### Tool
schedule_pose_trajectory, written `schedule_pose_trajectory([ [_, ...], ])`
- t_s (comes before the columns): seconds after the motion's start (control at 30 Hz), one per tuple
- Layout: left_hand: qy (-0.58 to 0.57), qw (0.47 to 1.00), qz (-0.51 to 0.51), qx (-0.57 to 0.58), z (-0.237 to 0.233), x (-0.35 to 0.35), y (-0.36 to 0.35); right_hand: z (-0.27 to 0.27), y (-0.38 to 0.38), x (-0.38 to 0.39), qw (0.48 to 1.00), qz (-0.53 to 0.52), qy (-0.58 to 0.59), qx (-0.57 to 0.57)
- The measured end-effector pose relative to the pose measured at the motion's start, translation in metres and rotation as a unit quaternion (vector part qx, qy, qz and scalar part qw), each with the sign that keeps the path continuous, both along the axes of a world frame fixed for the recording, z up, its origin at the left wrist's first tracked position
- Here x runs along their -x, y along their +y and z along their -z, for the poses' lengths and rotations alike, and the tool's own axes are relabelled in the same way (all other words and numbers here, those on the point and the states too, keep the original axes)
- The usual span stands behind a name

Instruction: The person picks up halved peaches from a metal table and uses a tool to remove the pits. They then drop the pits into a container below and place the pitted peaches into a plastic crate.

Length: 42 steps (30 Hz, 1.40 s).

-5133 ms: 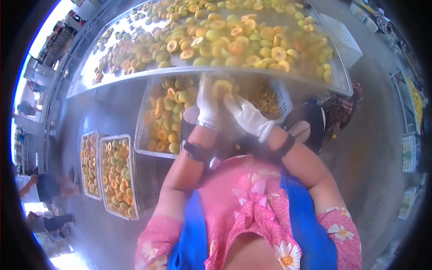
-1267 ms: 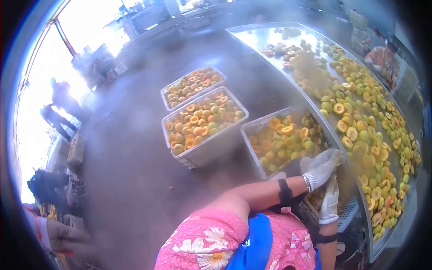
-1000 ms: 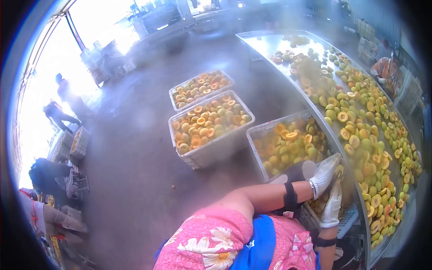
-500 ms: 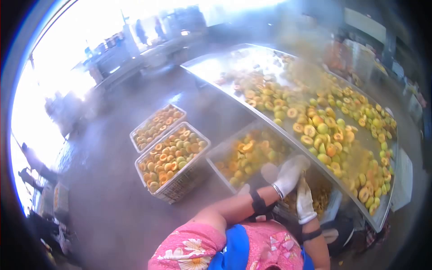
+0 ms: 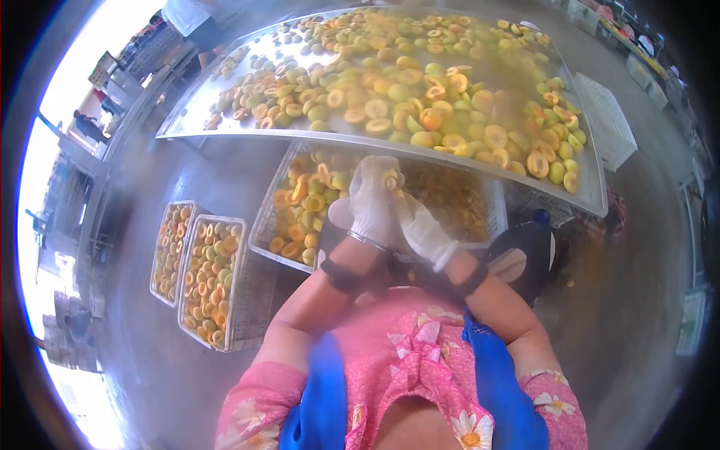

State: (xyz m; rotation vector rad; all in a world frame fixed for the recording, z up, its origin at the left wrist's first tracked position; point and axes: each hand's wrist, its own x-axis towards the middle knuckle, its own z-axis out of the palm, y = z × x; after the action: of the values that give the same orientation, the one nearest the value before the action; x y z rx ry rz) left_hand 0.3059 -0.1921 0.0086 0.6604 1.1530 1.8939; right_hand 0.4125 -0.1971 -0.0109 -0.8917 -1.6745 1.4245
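Observation:
Both my hands wear white gloves and meet in front of me, below the near edge of the metal table (image 5: 300, 136). My left hand (image 5: 373, 201) is closed around a yellowish piece of peach (image 5: 391, 178), mostly covered by the fingers. My right hand (image 5: 424, 229) is closed with its fingertips against that piece; whatever it grips is hidden. Left of my hands stands a crate (image 5: 264, 217) of halved yellow-green and orange peaches. Beneath and right of them is another crate (image 5: 496, 214) holding small brownish bits, blurred by haze.
Many halved peaches (image 5: 375, 109) cover the raised table. Two filled white crates, a nearer one (image 5: 238, 270) and a farther one (image 5: 174, 289), stand on the floor at left. A white crate (image 5: 607, 124) sits beyond the table's right end. A person (image 5: 191, 16) stands at the far left.
My view has swung right and down, so the table and crates appear turned and shifted left. My hands stay together, now more central, with the piece of peach showing between them.

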Motion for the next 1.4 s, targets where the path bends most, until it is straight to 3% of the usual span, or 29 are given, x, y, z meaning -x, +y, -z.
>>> schedule_pose_trajectory([
  [0.07,-0.020,0.999,0.033,0.021,-0.008,0.002,-0.003,-0.004,-0.002,-0.002,0.999,-0.006,0.001,0.054],
  [0.13,-0.166,0.981,0.098,0.033,-0.013,0.002,-0.004,-0.002,-0.002,-0.003,1.000,0.002,0.016,-0.002],
  [0.37,-0.219,0.971,0.097,0.022,-0.018,-0.010,0.007,0.003,0.006,-0.009,0.999,0.026,0.008,0.024],
  [0.5,-0.182,0.977,0.109,0.029,0.001,-0.008,0.017,0.003,0.012,-0.015,0.999,0.039,-0.004,0.013],
  [0.53,0.017,0.996,0.082,0.007,0.009,-0.006,0.022,0.003,0.014,-0.018,0.999,0.037,0.017,-0.002],
  [0.57,0.216,0.975,0.053,-0.016,0.016,-0.005,0.025,0.007,0.017,-0.019,0.999,0.039,0.017,0.003],
  [0.6,0.218,0.974,0.055,-0.013,0.012,-0.009,0.026,0.012,0.022,-0.019,0.999,0.026,0.038,0.017],
  [0.67,0.024,0.997,0.061,0.029,0.001,-0.019,0.028,0.017,0.026,-0.020,0.997,0.014,0.061,0.035],
  [0.7,0.026,0.997,0.062,0.031,0.002,-0.019,0.031,0.014,0.026,-0.020,0.998,0.027,0.052,0.037],
  [0.77,-0.135,0.981,0.125,0.065,0.000,-0.011,0.031,0.011,0.024,-0.020,0.997,0.041,0.042,0.040],
  [0.87,-0.198,0.968,0.142,0.053,0.001,-0.012,0.039,0.014,0.033,-0.023,0.998,-0.011,0.004,0.064],
  [0.93,-0.204,0.969,0.128,0.054,-0.004,-0.018,0.041,0.017,0.034,-0.019,0.997,0.045,0.057,0.023],
  [1.1,-0.185,0.975,0.113,0.056,0.002,-0.021,0.046,0.008,0.036,-0.025,0.997,0.068,0.036,0.024],
  [1.2,-0.104,0.986,0.132,0.024,0.011,-0.016,0.047,0.012,0.037,-0.023,0.996,0.053,0.059,0.038],
  [1.27,0.043,0.993,0.108,0.032,0.011,-0.014,0.046,0.019,0.036,-0.020,0.994,0.036,0.085,0.057],
  [1.4,-0.013,0.994,0.091,0.062,-0.002,-0.013,0.044,0.026,0.036,-0.021,0.987,0.001,0.095,0.129],
])
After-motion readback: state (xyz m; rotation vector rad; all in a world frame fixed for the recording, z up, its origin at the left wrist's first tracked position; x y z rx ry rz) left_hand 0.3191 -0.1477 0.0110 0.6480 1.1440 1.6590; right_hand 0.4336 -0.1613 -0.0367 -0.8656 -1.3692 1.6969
